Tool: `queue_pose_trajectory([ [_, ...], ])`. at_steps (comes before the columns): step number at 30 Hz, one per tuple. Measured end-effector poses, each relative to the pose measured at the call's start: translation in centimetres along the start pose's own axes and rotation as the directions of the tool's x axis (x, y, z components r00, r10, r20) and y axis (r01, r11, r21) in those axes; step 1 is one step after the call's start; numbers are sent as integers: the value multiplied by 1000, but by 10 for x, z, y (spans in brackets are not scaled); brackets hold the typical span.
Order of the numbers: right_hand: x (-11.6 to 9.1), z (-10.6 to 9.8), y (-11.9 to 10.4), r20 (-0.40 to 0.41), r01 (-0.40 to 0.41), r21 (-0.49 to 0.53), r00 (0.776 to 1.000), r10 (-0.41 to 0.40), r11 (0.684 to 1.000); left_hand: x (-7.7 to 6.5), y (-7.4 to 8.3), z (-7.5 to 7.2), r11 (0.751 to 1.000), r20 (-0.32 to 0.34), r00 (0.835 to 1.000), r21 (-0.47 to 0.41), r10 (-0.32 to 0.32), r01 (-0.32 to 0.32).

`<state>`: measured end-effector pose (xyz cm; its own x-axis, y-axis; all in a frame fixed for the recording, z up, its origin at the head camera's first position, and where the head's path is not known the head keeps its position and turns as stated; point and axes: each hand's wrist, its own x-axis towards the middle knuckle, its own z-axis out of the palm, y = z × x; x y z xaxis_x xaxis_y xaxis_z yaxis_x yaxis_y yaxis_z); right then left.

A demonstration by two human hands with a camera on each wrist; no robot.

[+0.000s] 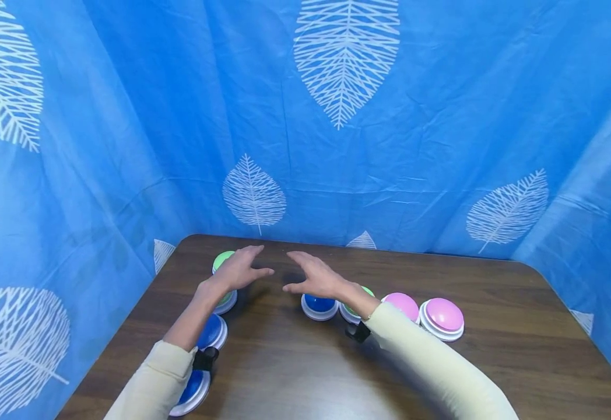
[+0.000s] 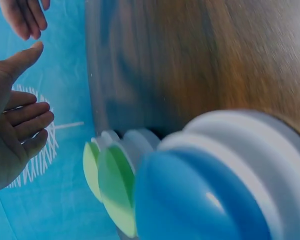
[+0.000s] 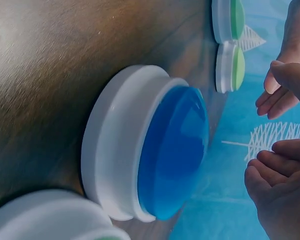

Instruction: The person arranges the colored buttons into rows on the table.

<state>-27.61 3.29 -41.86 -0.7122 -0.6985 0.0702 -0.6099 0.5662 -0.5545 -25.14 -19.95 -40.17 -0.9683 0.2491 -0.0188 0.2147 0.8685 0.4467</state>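
Observation:
My left hand (image 1: pixel 236 269) hovers over the far left of the table with fingers extended and thumb apart, holding nothing. Beneath and beside it is a column of dome push buttons on white bases: a far green button (image 1: pixel 223 259), a second green button (image 1: pixel 227 302), a blue button (image 1: pixel 210 331) and a nearer blue button (image 1: pixel 191 387). Facing it across a gap, my right hand (image 1: pixel 316 277) is also empty, fingers straight. Just below that hand sits another blue button (image 3: pixel 175 150). A green button (image 1: pixel 350 311) beside it is partly hidden by the right forearm.
Farther right in the same row are a pink button (image 1: pixel 402 305), partly covered by the sleeve, and another pink button (image 1: pixel 444 315). They stand on a dark wooden table (image 1: pixel 520 338). A blue curtain (image 1: pixel 415 146) with white leaf prints hangs around the table's back and sides.

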Motion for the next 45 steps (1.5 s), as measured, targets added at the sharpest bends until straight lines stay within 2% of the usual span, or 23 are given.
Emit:
queue_pose_trajectory([
  [4,7,6,-4,22,-6,0,1000,6,1000,-7,-13,-6,1000,-19,1000,9,-12,12],
  [9,12,13,-6,29,10,-7,1000,-10,1000,-18,-31,-12,996,-24,996,4,-91,91],
  [17,23,22,-12,23,24,-30,999,-23,999,-28,-49,-19,989,-30,989,-6,-148,148],
  [21,31,25,-18,30,24,-24,999,-24,999,-30,-53,-21,989,-31,988,3,-150,150],
  [28,38,33,-23,41,29,-4,999,-28,1000,-26,-63,-20,997,-42,996,-2,-80,80],
  [37,46,44,-26,52,-4,-17,999,5,1000,-31,-79,-17,997,-47,996,-32,-75,73],
  [45,54,52,-30,39,-22,-56,999,24,998,-32,-87,-17,996,-56,996,-53,-73,70],
])
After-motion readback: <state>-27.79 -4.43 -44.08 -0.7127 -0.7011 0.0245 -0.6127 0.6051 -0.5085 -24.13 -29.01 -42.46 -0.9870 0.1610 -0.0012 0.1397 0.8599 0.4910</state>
